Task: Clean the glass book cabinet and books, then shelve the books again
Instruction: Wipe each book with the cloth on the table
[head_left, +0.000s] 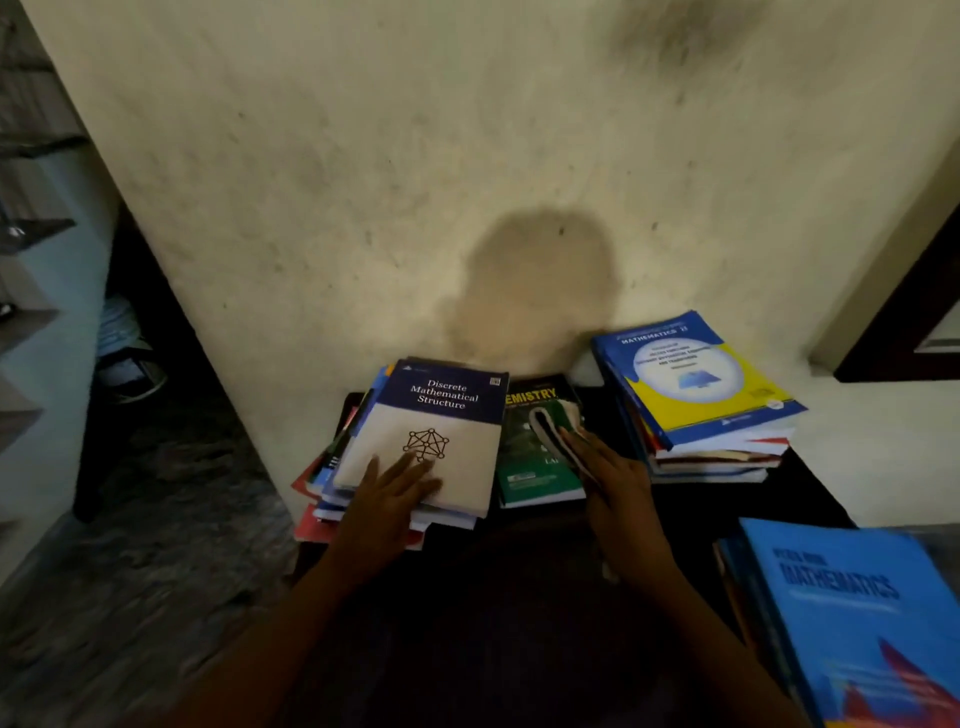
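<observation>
The scene is viewed from the head, forward and downward; the book stacks (457, 415) are seen close.

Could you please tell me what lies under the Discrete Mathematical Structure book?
Beneath the Discrete Mathematical Structure book lies a stack of books; only their blue, red and white edges stick out at its left and near sides. Their covers and titles are covered.

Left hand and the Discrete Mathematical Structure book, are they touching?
Touching. The head view shows the left hand lying flat on the cover of the Discrete Mathematical Structure book.
</observation>
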